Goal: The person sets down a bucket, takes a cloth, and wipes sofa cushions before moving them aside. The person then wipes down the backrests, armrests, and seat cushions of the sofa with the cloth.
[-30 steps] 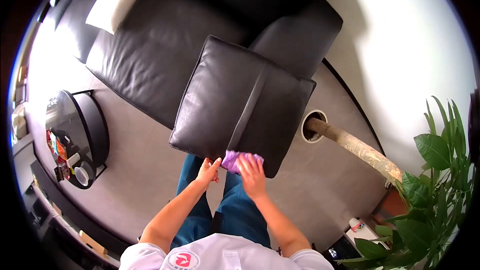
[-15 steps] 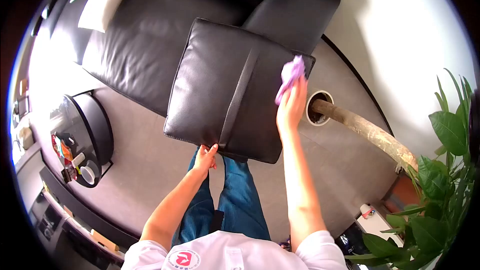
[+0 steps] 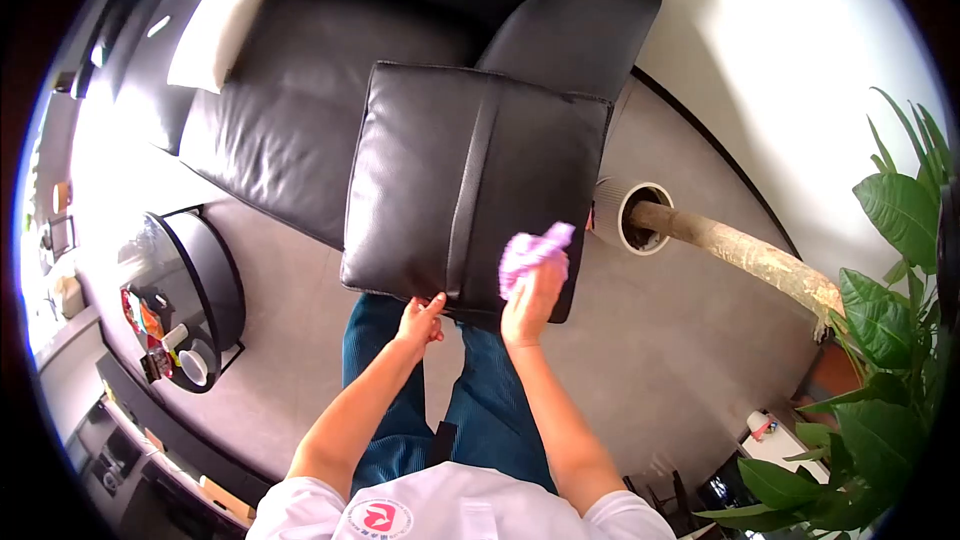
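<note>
Since half a second ago, my right hand (image 3: 537, 302) has come back toward me, bringing a crumpled purple cloth (image 3: 522, 258) from the far right edge of a square black leather-look cushion (image 3: 415, 170) to its near right part. Behind stretches a broad black leather-look sofa (image 3: 315, 50), bearing a plump white pillow (image 3: 222, 32). Smaller than that, the cushion tilts before me, overlapping the sofa's right end in view; whether they touch I cannot tell. One narrow black strip (image 3: 471, 185) crosses it from far to near edge. My left hand (image 3: 420, 321) pinches the near edge beside that strip, thumb on top, fingers curled. My right fingers, partly hidden, grip the bunched cloth.
</note>
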Available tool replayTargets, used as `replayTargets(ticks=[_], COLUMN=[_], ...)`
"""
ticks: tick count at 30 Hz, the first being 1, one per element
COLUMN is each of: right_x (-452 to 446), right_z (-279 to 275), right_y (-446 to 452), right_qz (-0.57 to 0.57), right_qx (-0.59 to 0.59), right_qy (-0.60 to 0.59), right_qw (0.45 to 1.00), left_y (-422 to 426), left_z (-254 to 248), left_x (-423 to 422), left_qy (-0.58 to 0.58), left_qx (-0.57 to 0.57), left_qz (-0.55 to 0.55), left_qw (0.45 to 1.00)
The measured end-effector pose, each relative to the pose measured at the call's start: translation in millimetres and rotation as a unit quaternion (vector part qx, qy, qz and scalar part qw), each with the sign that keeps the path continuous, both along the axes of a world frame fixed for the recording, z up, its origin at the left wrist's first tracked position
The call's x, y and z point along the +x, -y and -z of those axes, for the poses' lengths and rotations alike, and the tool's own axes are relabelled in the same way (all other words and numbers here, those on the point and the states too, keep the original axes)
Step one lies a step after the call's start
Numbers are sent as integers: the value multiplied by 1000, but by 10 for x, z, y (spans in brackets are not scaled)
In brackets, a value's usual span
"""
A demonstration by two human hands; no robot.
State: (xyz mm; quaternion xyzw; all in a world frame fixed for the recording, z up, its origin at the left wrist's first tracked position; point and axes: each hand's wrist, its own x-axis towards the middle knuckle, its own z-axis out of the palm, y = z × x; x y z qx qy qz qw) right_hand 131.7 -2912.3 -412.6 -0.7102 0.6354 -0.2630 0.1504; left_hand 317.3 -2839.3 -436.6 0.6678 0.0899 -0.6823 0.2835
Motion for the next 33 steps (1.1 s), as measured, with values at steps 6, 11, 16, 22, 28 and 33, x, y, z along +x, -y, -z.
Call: replayTargets(ticks=[6,11,16,22,28,33], right_x=[694,852,1338,2610,3440,3774], right_z=[-198,-82,293,4,274,73], right_y=[-220,-542,-1089,-490,-547,-643], right_qz=[-217,-51,369,543,528,402], right_qx=[114,122,73,125,208,240], right_qy=[-18,-20,196,616,653,743], right_qw=[969,991,906,556,502,479], left_y=[152,177,227,936,1307,1465], left_z=[-128,-256,-365,-112,-99,-350], left_x=[99,1259,3159,3912,3832,3639], left_qy=[-84,-176,25,128,18,40], left_qx=[3,-24,-32,-77,-55,-109], left_qz=[28,192,241,362,344,358], left_qw=[996,965,970,920,937,926])
